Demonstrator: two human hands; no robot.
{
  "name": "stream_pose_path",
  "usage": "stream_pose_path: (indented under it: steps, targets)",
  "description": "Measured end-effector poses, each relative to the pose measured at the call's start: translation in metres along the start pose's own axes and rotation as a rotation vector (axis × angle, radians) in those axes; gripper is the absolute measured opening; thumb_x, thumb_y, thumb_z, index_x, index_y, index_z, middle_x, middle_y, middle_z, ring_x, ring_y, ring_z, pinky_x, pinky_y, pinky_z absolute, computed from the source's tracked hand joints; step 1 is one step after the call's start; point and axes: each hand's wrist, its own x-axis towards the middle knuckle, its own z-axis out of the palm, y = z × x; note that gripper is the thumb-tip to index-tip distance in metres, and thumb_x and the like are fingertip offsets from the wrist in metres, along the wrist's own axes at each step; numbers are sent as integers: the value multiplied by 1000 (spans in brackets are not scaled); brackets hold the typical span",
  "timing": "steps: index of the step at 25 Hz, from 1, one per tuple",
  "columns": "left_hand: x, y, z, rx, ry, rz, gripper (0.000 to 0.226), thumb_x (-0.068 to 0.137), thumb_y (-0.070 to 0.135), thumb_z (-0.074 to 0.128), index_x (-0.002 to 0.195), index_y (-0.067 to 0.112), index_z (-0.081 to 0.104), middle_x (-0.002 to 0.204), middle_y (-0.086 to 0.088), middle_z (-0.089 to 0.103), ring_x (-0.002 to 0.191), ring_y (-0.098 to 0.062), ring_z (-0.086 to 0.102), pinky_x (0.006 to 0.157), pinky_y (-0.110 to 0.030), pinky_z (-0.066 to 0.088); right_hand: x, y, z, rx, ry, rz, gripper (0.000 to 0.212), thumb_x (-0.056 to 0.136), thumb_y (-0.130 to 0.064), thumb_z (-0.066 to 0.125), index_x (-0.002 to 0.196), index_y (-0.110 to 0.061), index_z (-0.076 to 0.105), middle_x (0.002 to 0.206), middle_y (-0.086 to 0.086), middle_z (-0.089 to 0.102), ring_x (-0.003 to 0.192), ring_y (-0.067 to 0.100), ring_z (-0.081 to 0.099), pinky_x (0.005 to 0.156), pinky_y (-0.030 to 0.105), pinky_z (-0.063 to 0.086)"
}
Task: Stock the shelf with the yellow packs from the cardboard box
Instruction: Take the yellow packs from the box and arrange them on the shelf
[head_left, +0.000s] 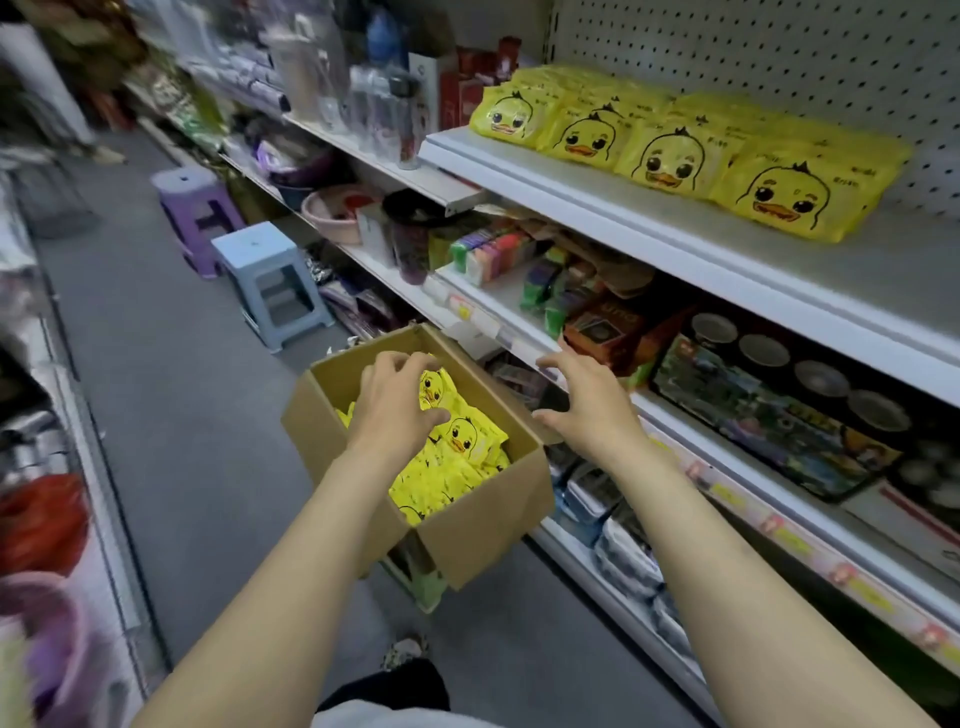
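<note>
The yellow packs (457, 467) with the duck face lie loosely heaped in the open cardboard box (488, 535), which stands in the aisle just beside the lower shelving, perched on something low and mostly hidden. The left hand (392, 402) is down in the box, its fingers curled over the far edge of the top pack (434, 387) and its thumb laid across the near side, so it appears to have hold of that 1 pack. The right hand (584, 402) hovers over the box's right rim with fingers spread wide, holding nothing.

Above and to the right, the shelf (675, 228) carries a row of shelved packs (670, 156), 4 across at the front and stacked, with bare space in front of them.

The risks look plain. The packs seem slick and soft, so a one-sided grip could let the top pack slide out on the lift or drag a neighbour over the rim. A push on the rim could tip the box off its perch. Piling higher may send shelved stacks sliding forward off the edge.
</note>
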Motion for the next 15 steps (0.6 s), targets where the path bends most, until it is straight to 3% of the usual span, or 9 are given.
stream_pose_path:
  steps: [5,10,15]
  targets:
    - [55,-79,10,24,-66,-113,58,76,30,81,128,31,54,129,-1,46,122,-25,40,96,-39,41,68,-22,64,18,-142,35,62,80,-32,79,135,-29,51,140,-1,50,131,22,42,105,38,38]
    - [143,-167,43,36,-285,-172,62,80,30,79,135,30,50,140,-5,40,130,-26,36,103,-42,39,148,-24,155,4,-332,241,61,80,-35,79,135,-28,52,142,2,50,133,24,42,107,40,39]
    - [243,-228,87,155,-514,-2,63,81,36,76,136,31,47,141,-4,40,128,-27,36,102,-44,40,201,-4,231,28,-443,507,61,81,-39,79,134,-23,53,140,2,54,128,25,50,101,36,43]
